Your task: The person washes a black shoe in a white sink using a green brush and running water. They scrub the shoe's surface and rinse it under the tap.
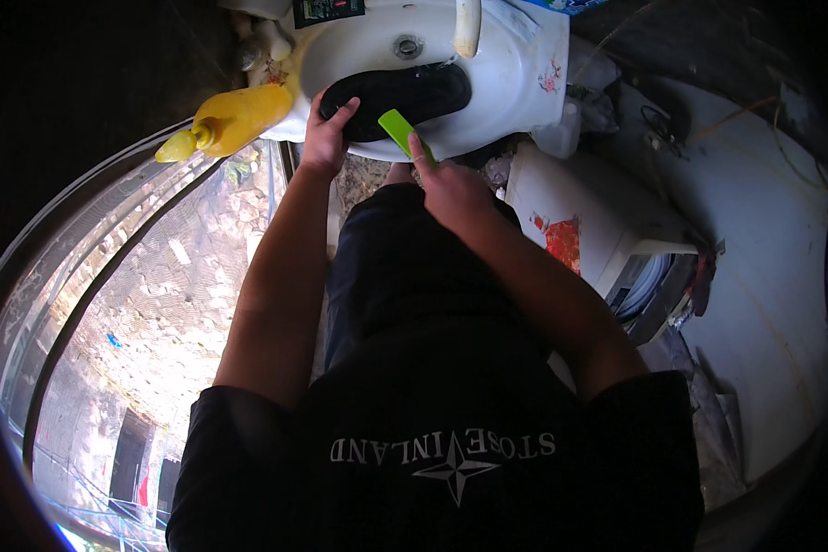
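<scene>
A black slipper [407, 96] lies slantwise over the white ceramic washbasin [504, 103], its near end by the front rim. My left hand [326, 134] grips that left end, thumb on top and fingers underneath. In my right hand [452, 186] is a bright green plastic brush [396, 130], index finger laid along it. The brush's far end is close to the slipper's lower edge; whether they touch I cannot tell, and its underside is hidden. Above the slipper's right end hangs a pale faucet spout [467, 31], with a thin glint of water below it.
On the basin's left rim a yellow pump bottle [241, 121] lies on its side. A dark packet [328, 10] sits at the back rim, near the metal drain [408, 47]. To the right stands a white washing machine [559, 207]. A window [165, 276] is at the left.
</scene>
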The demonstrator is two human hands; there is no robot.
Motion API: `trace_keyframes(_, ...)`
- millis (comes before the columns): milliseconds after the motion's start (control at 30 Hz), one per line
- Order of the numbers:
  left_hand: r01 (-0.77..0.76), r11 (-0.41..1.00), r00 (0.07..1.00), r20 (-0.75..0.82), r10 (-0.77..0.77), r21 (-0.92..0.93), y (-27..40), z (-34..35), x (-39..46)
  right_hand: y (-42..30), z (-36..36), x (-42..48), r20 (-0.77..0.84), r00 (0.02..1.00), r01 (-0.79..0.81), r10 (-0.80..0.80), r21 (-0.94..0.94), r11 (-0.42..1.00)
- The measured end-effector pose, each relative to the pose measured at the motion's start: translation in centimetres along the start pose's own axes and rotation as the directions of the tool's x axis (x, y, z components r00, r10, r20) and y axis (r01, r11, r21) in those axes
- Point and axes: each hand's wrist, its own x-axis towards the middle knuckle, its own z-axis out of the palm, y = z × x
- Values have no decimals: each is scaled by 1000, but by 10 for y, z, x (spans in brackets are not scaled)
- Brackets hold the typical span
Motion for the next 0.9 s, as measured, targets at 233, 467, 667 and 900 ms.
trace_keyframes(233, -33, 999, 999, -37, 34, 5, -5, 3, 1, 3, -15, 15, 56, 970, -236, 237, -23, 971)
trace_keyframes(467, -31, 999, 999, -35, 32, 25, -6, 3, -3, 36, -15, 9, 90, 969, -226, 229, -44, 973)
trace_keyframes(667, -12, 1000, 999, -49, 13, 13, -7, -1, 4, -5, -7, 23, -40, 993, -108, 110, 48, 993)
trace_keyframes(900, -33, 997, 997, -63, 38, 76, -9, -2, 6, 41, -29, 70, 103, 902, -427, 420, 52, 903)
